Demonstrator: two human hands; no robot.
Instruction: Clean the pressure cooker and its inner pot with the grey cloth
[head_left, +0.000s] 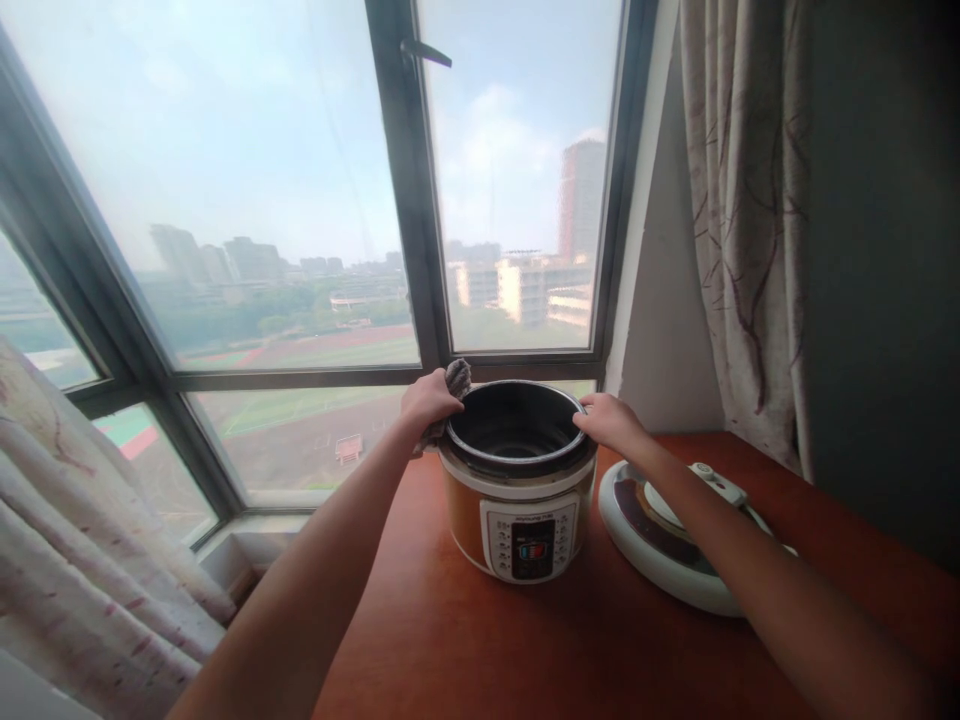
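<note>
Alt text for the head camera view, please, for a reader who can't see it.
Two bare hands grip the rim of an open orange and white pressure cooker on a reddish wooden table: the left hand presses a grey cloth to the rim, the right hand holds the opposite side. The cooker's lid lies beside it on the right, before a large window overlooking a hazy city.
</note>
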